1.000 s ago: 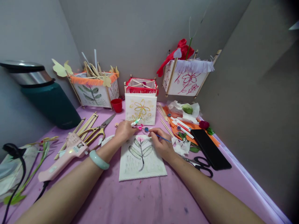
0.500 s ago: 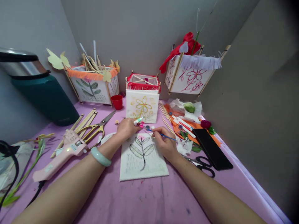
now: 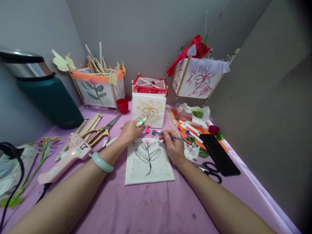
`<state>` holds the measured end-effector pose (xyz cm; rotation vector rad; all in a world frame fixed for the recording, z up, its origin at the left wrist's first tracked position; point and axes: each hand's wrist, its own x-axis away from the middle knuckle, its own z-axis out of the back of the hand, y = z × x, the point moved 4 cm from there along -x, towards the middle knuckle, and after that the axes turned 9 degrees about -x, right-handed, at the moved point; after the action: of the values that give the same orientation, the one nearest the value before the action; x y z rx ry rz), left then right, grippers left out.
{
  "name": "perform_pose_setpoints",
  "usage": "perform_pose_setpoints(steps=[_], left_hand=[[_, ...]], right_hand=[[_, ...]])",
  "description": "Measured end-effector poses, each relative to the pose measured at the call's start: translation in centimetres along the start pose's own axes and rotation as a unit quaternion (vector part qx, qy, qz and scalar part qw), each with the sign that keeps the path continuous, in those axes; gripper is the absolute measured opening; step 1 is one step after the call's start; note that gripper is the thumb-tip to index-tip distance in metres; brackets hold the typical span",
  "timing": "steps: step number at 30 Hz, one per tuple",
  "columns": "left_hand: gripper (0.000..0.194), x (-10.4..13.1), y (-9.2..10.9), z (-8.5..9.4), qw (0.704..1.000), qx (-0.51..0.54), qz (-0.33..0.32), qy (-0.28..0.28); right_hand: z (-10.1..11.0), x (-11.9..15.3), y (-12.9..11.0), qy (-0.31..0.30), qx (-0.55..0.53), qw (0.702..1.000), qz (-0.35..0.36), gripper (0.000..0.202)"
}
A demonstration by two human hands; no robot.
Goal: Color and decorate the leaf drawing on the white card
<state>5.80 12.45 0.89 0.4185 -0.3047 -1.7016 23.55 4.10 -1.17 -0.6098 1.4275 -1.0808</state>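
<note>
A white panel (image 3: 149,172) with a drawn plant, dark leaves and a pink flower lies flat before me. My left hand (image 3: 131,131), below a pale green bangle, is closed on a white and green marker (image 3: 141,122) just beyond the panel's top left corner. Over the top right corner, my right hand (image 3: 172,145) pinches a thin blue paintbrush (image 3: 173,137). The brush's tip is at a small dark paint pot (image 3: 153,132). Pink paint pots (image 3: 147,129) sit beside it, near my left fingers. Behind them stands a white panel with a yellow flower (image 3: 149,111).
Gold scissors (image 3: 105,130), sticks and a pink glue gun (image 3: 63,162) lie left, near a teal bottle (image 3: 52,100). A red cup (image 3: 123,106) and decorated lantern boxes stand behind. Markers, black scissors (image 3: 211,170) and a black phone (image 3: 220,155) are right.
The brush in my right hand has shifted, and its tip is now at the dark pot. My left hand has moved slightly left, with the marker raised a little. The view has shifted slightly.
</note>
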Motion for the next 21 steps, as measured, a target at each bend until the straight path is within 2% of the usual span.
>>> perform_pose_setpoints(steps=[4,7,10,13,16,21], left_hand=[[0.033,1.6,-0.2,2.2,0.997,-0.077,-0.007,0.0],[0.03,3.6,-0.7,3.0,0.985,-0.17,-0.02,-0.017],[0.031,5.1,-1.6,2.8,0.972,-0.233,-0.019,-0.039],[0.033,5.4,-2.1,2.0,0.969,-0.237,-0.02,-0.058],[0.031,4.8,-2.3,1.3,0.973,-0.222,-0.03,-0.05],[0.031,4.5,-2.4,0.8,0.976,-0.212,-0.036,-0.025]], right_hand=[[0.4,0.0,0.2,0.029,-0.058,0.998,-0.023,0.03],[0.5,0.2,0.1,0.032,-0.083,0.996,-0.029,0.034],[0.3,0.7,-0.3,0.007,-0.083,0.996,-0.026,0.035],[-0.1,1.1,-0.9,-0.02,-0.054,0.998,0.004,0.032],[-0.6,1.3,-1.2,-0.044,-0.021,0.998,0.033,0.025],[-0.9,1.1,-1.0,-0.069,-0.016,0.997,0.032,0.014]])
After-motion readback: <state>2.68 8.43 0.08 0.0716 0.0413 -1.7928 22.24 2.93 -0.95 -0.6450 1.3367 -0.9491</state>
